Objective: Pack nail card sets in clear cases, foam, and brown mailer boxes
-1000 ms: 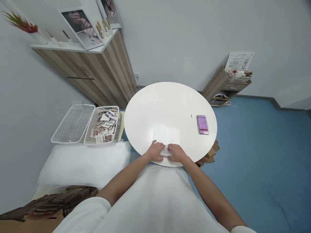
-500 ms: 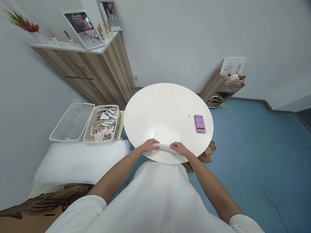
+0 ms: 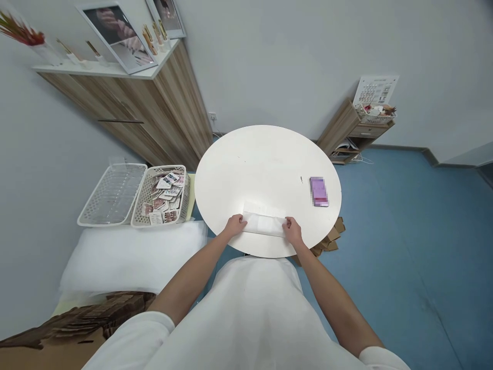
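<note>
A white, slightly see-through folded sheet (image 3: 265, 225) lies near the front edge of the round white table (image 3: 265, 159); whether it is foam, film or paper I cannot tell. My left hand (image 3: 235, 225) pinches its left end between thumb and fingers. At the opposite end, my right hand (image 3: 292, 230) grips the corner with curled fingers. Between the hands the sheet forms a flat, wide strip, with a thin layer of it stretching a little farther onto the table.
A blurred-out purple item (image 3: 319, 191) and a small dark bit lie on the table's right side. To the left are a basket of small cards (image 3: 159, 198), a basket of clear packs (image 3: 115, 192) and a white padded stack (image 3: 134, 254). Cardboard pieces (image 3: 331, 239) sit below right.
My hands have moved apart toward the ends of the sheet. What was a narrow roll now shows as a wider flat strip. The camera view has shifted slightly.
</note>
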`<state>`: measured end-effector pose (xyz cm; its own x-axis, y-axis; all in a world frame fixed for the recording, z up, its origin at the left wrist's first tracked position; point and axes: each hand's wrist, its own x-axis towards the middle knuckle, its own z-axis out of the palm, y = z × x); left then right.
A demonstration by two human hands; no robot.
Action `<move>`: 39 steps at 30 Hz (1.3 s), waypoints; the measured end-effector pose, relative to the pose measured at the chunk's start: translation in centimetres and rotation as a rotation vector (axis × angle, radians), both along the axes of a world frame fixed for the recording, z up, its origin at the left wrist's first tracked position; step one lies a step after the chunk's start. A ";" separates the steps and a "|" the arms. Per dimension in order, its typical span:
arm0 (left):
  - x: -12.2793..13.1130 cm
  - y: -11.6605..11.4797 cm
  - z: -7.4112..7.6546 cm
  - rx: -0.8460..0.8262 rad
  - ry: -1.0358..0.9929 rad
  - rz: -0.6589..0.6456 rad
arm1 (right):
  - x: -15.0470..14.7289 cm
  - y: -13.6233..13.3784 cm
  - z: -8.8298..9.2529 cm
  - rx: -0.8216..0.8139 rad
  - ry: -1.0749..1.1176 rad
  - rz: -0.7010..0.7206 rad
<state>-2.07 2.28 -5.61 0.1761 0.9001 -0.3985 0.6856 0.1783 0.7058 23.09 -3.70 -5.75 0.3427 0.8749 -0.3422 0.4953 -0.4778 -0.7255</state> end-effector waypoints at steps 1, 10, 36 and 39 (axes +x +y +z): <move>0.1 -0.2 0.2 0.036 0.041 0.021 | 0.0 -0.4 -0.2 0.017 -0.016 -0.043; 3.4 -4.4 1.7 0.585 0.325 -0.655 | -2.2 -1.6 -0.1 -0.088 0.270 -0.273; 8.2 -8.3 -0.4 0.412 0.082 -0.574 | -1.5 -1.7 1.9 -0.042 0.350 -0.232; 8.9 -8.5 -0.1 0.390 0.064 -0.549 | -1.0 -0.9 2.5 -0.087 0.444 -0.038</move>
